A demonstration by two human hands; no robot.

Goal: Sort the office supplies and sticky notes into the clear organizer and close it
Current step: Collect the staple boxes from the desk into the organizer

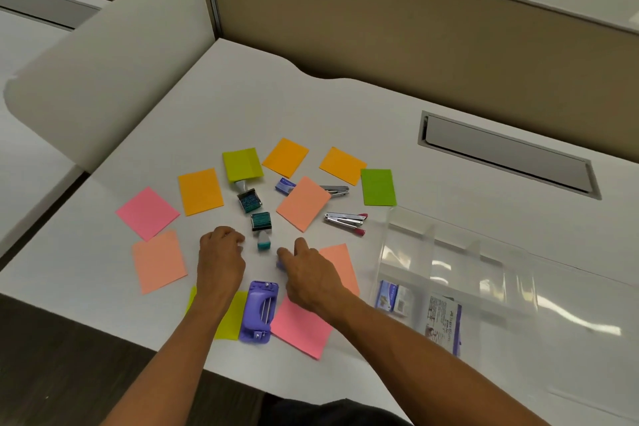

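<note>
A person's left hand rests knuckles-up on the white desk with fingers curled under, whether around anything cannot be told, while the right hand closes thumb and forefinger on a small bluish-purple object just beside a teal self-inking stamp. Sticky notes in pink, orange, salmon and green, two metal staple removers and a purple hole punch lie scattered around them, well left of the open clear plastic organizer, which already holds small boxes. The paper notes look light and floppy, likely best lifted by an edge; the stamps and punch seem rigid enough to take by their sides.
</note>
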